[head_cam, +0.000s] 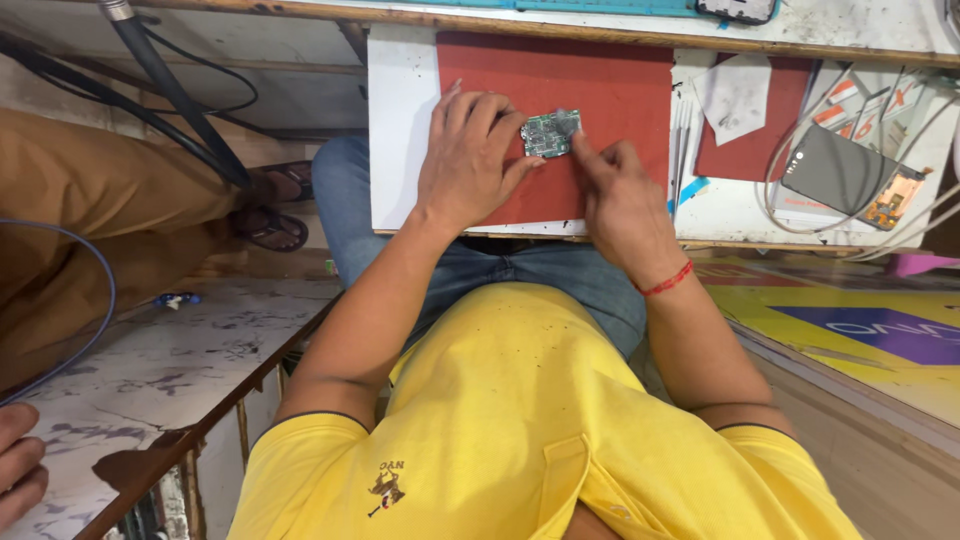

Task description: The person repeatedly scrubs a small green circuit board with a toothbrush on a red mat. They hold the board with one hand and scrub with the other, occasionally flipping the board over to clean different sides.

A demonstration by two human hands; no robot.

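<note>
The small green board (549, 134) lies on the red mat (610, 80) on the desk (400, 130), pinned by the left hand (470, 160)'s fingertip grip while the right hand (620, 195) pinches its edge, so steady, even pressure seems best to keep it from sliding.

Our hands meet at a circuit board on the mat.

We rest the left hand (472, 155) on the mat (600, 80) left of the circuit board (549, 134), touching it; the right hand (622, 200) touches it from the right; the mat lies on the tabletop (400, 130); a phone (845, 175) lies well right, among cables (790, 150); another person's sandalled feet (272, 205) stand left, on the floor.
</note>
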